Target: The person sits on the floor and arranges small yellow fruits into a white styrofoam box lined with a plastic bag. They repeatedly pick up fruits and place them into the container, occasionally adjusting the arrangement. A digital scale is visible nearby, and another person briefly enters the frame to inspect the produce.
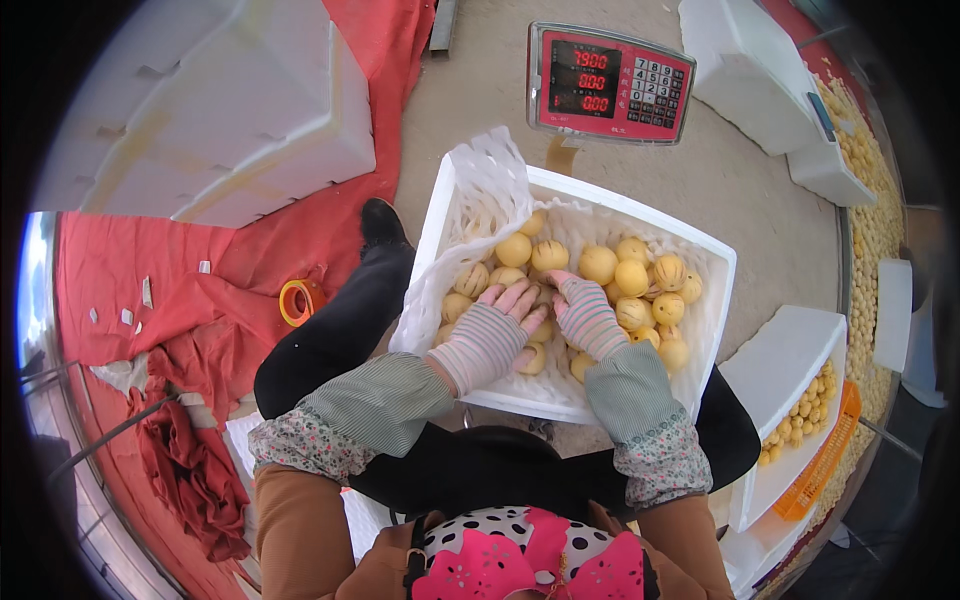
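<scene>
A white foam box [637, 202] lined with white foam netting [487, 180] stands before me, between my legs. Round yellow fruits [598, 265], some with brown stripes, lie in it in two groups. My left hand [487, 330], in a striped fingerless glove, reaches over the left group with its fingers spread on the fruits. Beside it my right hand [589, 311], gloved alike, has its fingertips down in the middle of the box. Whether either hand grips a fruit is hidden by the fingers. Behind the box stands a red scale display [611, 82] with lit digits.
Large white foam boxes [247, 112] stand at the upper left on red cloth [225, 300]. A roll of tape [301, 301] lies by my left leg. At the right are more foam boxes [757, 75], an orange crate [821, 457] and a long heap of yellow fruits [870, 247].
</scene>
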Tool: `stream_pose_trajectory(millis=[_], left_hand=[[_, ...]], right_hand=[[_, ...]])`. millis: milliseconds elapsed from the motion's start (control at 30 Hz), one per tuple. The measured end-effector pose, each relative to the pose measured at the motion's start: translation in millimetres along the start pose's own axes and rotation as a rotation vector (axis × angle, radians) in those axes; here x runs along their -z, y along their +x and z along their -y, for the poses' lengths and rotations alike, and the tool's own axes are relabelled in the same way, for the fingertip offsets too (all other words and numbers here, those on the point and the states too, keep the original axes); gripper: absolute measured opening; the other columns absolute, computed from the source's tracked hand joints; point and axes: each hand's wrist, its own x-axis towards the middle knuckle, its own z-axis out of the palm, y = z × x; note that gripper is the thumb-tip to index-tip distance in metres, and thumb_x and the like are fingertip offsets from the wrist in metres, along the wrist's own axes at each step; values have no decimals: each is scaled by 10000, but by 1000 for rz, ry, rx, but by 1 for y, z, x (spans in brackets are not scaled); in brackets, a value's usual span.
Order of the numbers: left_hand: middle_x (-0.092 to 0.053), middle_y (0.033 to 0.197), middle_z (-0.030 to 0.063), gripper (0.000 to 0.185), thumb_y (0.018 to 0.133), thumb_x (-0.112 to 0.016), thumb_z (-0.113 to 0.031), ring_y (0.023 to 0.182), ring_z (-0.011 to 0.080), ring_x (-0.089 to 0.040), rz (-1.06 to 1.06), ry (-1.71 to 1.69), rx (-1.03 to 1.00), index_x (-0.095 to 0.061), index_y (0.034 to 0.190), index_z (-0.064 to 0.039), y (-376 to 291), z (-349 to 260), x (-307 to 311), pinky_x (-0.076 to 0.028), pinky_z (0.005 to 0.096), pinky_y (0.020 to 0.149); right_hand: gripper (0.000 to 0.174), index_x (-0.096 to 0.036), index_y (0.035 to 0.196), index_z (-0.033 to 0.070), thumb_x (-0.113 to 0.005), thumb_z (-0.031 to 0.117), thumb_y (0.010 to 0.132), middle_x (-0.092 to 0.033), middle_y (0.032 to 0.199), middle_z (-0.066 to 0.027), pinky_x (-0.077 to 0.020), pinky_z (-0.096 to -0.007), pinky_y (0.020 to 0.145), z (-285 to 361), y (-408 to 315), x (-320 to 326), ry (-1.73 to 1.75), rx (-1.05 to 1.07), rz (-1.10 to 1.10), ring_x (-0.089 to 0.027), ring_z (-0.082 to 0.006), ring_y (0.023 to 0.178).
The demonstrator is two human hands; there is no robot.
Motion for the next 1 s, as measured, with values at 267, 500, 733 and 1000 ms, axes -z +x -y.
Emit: stream_pose_trajectory(millis=[267,500,733,1000], left_hand=[[-414,1406,170,611,826,-607,-381,1362,300,-324,95,3,31,-475,1335,-68,-5,1,1,-290,504,1073],[-406,1420,157,622,824,-615,-372,1374,292,-307,111,-52,54,-461,1349,-77,-7,3,2,-286,517,1076],[-407,1421,158,624,824,-621,-362,1375,292,-304,101,-75,55,-455,1354,-78,-8,3,2,-277,511,1084],[-402,1423,157,635,820,-626,-372,1368,292,-312,83,-68,52,-456,1354,-73,-10,3,1,-279,502,1084]], right_hand=[[485,-491,1198,92,-704,191,774,-498,1145,-191,-488,-460,787,57,24,19,-294,-162,-110,-568,-372,979],[597,-510,1281,103,-684,59,712,-435,1306,-217,-440,-414,989,50,39,46,-299,-108,170,-481,-391,1180],[605,-497,1298,158,-593,-3,724,-459,1336,-176,-426,-381,1005,12,34,41,-68,144,223,-484,-380,1195],[560,-500,1293,181,-640,123,753,-502,1270,-190,-465,-406,936,48,33,52,-326,-81,324,-532,-381,1128]])
